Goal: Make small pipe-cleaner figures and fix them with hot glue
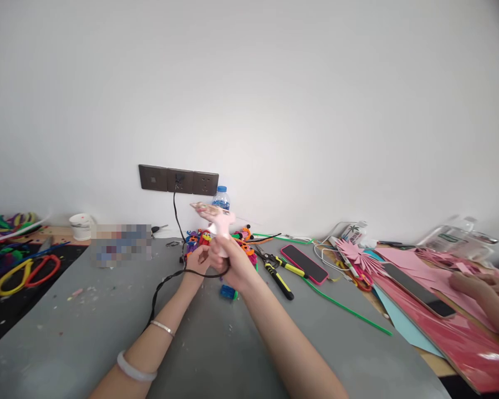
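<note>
My right hand (232,265) is wrapped round the handle of a pale pink hot glue gun (222,223), holding it upright above the grey table with its nozzle toward the left. A black cord runs from its handle across my left wrist. Just left of and below the gun, my left hand (197,265) has its fingers bent together; whatever they pinch is too small or hidden to make out. Behind both hands sit several colourful fuzzy figures (205,237), partly covered by them. A small blue object (228,292) lies on the table below my right hand.
Yellow-black pliers (279,280), a pink-edged phone (304,264) and a green pipe cleaner (349,310) lie right. A bottle (222,198) stands by the wall socket (178,180). Scissors (27,275) and a cup (81,227) are left. Another person's hands (476,285) work at far right.
</note>
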`<state>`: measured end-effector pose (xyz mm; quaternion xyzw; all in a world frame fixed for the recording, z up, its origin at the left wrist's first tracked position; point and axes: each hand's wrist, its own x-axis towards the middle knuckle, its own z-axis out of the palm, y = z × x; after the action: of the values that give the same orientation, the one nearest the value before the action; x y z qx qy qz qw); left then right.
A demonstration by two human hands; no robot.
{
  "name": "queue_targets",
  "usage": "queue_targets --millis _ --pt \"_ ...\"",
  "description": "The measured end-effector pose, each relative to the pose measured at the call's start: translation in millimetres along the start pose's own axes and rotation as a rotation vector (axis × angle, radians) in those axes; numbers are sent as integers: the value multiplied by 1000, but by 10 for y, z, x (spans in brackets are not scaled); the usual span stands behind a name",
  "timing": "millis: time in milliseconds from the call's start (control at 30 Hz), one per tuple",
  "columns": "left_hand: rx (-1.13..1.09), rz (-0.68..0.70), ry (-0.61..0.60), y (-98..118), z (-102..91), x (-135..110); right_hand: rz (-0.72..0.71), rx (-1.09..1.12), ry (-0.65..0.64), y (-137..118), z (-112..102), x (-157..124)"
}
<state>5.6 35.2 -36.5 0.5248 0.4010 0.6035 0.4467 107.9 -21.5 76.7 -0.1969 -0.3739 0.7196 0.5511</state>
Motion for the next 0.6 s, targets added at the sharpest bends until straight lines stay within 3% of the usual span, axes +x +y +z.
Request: queue_targets --millis 100,200,400,600 --pt "-58 -40 -17 27 -14 -12 -3 201 28 -13 -146 -141" --pt "-105 -73 3 61 3 -26 -22 221 55 3 -230 -260" --pt "-147 -100 62 142 15 -62 -28 19 67 148 -416 -375" --pt "-123 -119 147 202 -18 -68 -210 -274 103 395 -691 -326"
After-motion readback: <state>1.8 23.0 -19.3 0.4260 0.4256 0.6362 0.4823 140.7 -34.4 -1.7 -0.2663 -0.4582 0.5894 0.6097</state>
